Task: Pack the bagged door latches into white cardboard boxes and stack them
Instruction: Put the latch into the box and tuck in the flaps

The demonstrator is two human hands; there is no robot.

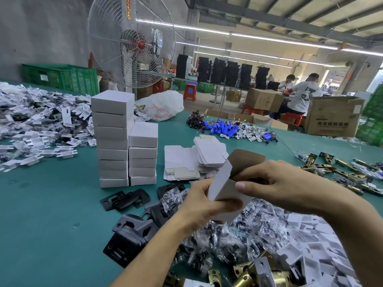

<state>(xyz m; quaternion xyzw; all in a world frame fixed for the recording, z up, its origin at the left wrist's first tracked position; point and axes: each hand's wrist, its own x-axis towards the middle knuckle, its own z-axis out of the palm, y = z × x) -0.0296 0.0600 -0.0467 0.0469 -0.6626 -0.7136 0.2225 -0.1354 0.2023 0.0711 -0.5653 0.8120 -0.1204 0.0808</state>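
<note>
I hold a small white cardboard box (pixel 221 181) above the green table, its top flap open and its brown inside showing. My left hand (pixel 204 201) grips the box's lower end from below. My right hand (pixel 275 183) pinches its upper right side, thumb on the front face. Two stacks of closed white boxes (pixel 124 139) stand to the left. A pile of flat, unfolded boxes (pixel 194 160) lies just behind my hands. Clear bags of small parts (pixel 234 237) lie heaped under my hands. Brass latches (pixel 248 272) lie at the bottom edge.
Black metal plates (pixel 132 222) lie at the lower left. More brass latches (pixel 352 172) are spread at the right. White paper inserts (pixel 41 121) are heaped at the far left, blue batteries (pixel 223 127) at the back. A large fan (pixel 132 42) and seated people (pixel 300 94) are beyond the table.
</note>
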